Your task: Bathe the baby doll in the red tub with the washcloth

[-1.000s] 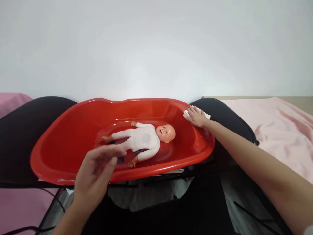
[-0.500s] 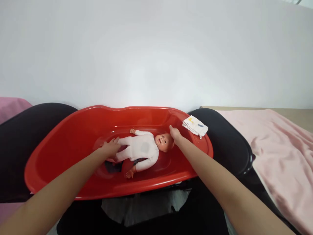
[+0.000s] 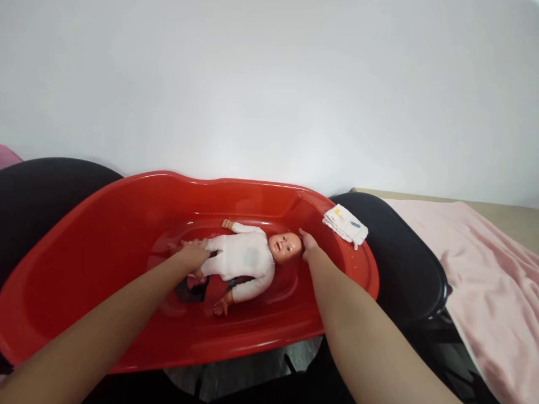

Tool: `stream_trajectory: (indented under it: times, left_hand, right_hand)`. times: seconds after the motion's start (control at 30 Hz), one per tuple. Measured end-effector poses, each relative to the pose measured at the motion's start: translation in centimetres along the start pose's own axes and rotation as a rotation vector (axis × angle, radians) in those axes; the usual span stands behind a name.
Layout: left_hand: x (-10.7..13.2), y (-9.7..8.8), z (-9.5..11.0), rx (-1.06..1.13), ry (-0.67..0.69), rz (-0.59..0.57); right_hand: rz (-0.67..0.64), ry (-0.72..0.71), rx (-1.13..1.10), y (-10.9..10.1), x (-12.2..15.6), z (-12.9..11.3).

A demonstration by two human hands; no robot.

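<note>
A baby doll (image 3: 246,256) in a white suit lies on its back inside a red plastic tub (image 3: 105,247), head to the right. My left hand (image 3: 194,255) rests over the doll's legs, fingers curled around them. At the top of the doll's head sits my right hand (image 3: 309,247), touching it, its fingers mostly hidden behind the head. A folded white cloth (image 3: 346,224) lies on the tub's right rim.
The tub rests across two black chairs (image 3: 404,264), one at each end. A pink blanket (image 3: 492,280) covers the surface at the right. A plain white wall stands right behind the tub.
My right hand left the folded cloth on the rim and came to the doll's head. My left hand went down onto the doll's legs. The view has shifted closer.
</note>
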State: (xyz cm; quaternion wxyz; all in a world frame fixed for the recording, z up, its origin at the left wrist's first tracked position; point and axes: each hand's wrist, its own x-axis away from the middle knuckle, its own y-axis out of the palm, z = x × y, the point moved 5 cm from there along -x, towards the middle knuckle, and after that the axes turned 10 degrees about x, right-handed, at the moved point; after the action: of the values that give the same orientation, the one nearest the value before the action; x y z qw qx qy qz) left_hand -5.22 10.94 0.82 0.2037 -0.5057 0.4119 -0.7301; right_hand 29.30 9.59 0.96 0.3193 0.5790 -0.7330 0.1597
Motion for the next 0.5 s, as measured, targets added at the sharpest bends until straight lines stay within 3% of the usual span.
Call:
stream_trajectory:
  times: [0.13, 0.33, 0.4, 0.5]
  left_hand:
    - [-0.3, 0.0, 0.1, 0.01, 0.048, 0.063]
    - [-0.2, 0.0, -0.1, 0.003, 0.013, 0.057]
    - [-0.3, 0.1, -0.2, 0.002, 0.01, 0.053]
    - [-0.6, 0.3, -0.5, -0.001, 0.01, 0.034]
  right_hand:
    - [-0.089, 0.092, -0.135, 1.5, 0.0, 1.7]
    - [-0.245, 0.002, -0.243, 2.9, 0.3, 2.5]
    - [-0.244, -0.01, -0.262, 3.0, 0.1, 2.8]
    - [-0.141, -0.037, -0.309, 3.0, -1.0, 3.5]
